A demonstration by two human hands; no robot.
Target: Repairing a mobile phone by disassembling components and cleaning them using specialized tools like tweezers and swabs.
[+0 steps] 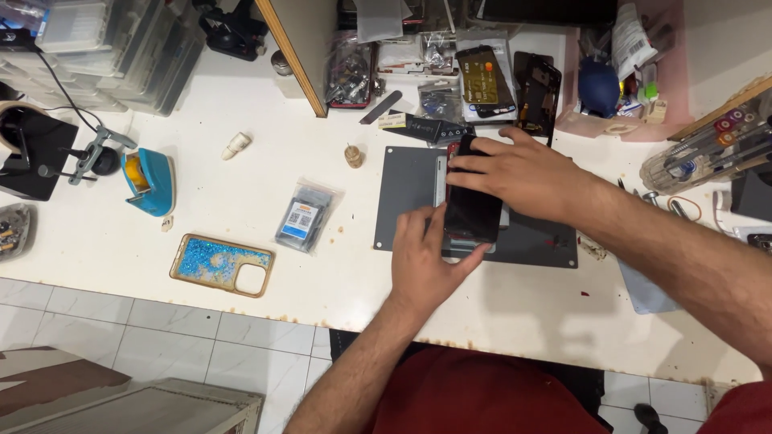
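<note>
Left of the grey mat [406,201]: bare table, then a bagged part [303,215].
Behind the mat: phone parts [515,84] crowd close.
Front edge: open strip.

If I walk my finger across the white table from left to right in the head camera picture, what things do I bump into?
Black tape holder → blue tool → glittery blue phone case → small clear bag → left hand → black phone → right hand → rack of screwdrivers.

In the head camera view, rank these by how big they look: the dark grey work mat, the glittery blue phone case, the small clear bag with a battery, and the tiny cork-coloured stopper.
1. Dark grey work mat
2. Glittery blue phone case
3. Small clear bag with a battery
4. Tiny cork-coloured stopper
</note>
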